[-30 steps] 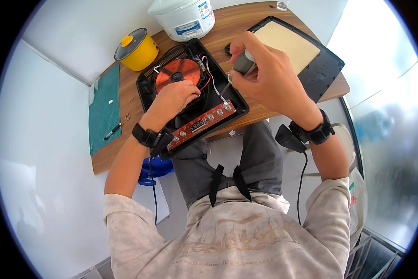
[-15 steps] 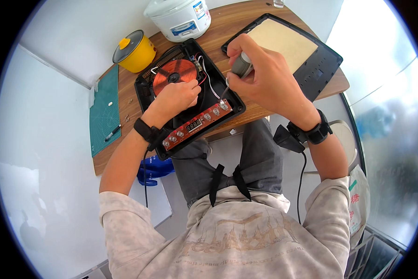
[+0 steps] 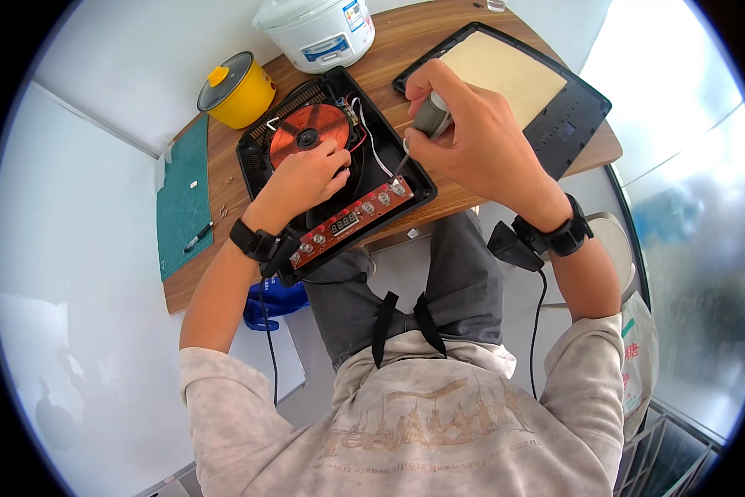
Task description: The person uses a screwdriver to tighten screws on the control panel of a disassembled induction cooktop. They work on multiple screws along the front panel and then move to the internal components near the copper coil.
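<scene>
My right hand (image 3: 484, 141) grips a grey cylindrical tool (image 3: 430, 116) with a thin metal shaft, angled down to the right end of a red circuit board (image 3: 345, 222) that has a display and several buttons. The board lies along the near side of an opened black appliance housing (image 3: 422, 189), which holds a round copper coil (image 3: 293, 126) and white and red wires. My left hand (image 3: 302, 182) is over the housing at the coil's near edge, fingers curled together; what they hold is too small or hidden to make out.
A black lid with a beige sheet (image 3: 505, 70) lies right; a white cooker (image 3: 314, 25) and yellow pot (image 3: 256, 91) stand behind. A green mat (image 3: 182, 190) with a marker (image 3: 198, 237) is left on the wooden table (image 3: 401, 58). Blue bag (image 3: 277, 302) below.
The housing and both hands appear slightly up and left in the picture since a second ago. The left fingers have shifted a little; the right hand still holds the tool at the board's right end.
</scene>
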Demonstrator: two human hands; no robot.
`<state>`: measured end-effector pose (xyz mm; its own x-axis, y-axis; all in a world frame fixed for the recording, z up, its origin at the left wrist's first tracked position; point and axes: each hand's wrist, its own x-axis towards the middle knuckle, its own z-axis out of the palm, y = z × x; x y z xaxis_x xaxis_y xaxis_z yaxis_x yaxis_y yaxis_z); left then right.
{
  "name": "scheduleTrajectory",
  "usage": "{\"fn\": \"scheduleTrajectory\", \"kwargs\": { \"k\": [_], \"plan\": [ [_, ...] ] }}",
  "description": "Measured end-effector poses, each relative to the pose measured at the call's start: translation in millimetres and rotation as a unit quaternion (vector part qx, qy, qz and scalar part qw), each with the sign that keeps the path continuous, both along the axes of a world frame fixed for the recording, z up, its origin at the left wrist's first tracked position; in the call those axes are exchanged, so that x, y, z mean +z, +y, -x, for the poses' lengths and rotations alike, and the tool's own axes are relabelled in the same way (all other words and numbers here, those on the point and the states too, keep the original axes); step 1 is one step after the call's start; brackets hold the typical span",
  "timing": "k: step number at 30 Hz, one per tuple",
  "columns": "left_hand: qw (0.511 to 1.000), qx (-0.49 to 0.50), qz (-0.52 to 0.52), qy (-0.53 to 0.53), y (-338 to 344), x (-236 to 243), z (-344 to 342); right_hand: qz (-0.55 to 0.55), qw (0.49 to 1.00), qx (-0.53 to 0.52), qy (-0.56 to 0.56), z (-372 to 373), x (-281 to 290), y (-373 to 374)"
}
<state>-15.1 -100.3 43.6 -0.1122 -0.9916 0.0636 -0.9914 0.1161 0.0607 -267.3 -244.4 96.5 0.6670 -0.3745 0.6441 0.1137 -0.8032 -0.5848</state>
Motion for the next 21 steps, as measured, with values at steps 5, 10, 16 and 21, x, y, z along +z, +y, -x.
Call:
{"fn": "scheduleTrajectory", "kwargs": {
  "k": [5, 10, 16, 21],
  "plan": [
    [0.998, 0.012, -0.002, 0.06, 3.9, 1.7, 1.6, 0.003, 1.0, 0.0, 0.003, -2.8, -1.2, 1.3],
    [1.0, -0.021, 0.01, -0.019, -1.4, -5.4, -2.1, -0.014, 0.999, -0.01, 0.052, -0.2, 0.8, 2.4],
    [0.989, -0.025, 0.073, -0.124, -2.6, -14.7, 5.5, -0.032, 0.997, -0.013, 0.062, 1.3, -3.1, 1.4],
    [0.987, -0.031, 0.094, -0.127, -5.2, -17.7, 0.0, -0.027, 0.998, -0.007, 0.057, 1.3, -2.0, 1.7]
  ]
}}
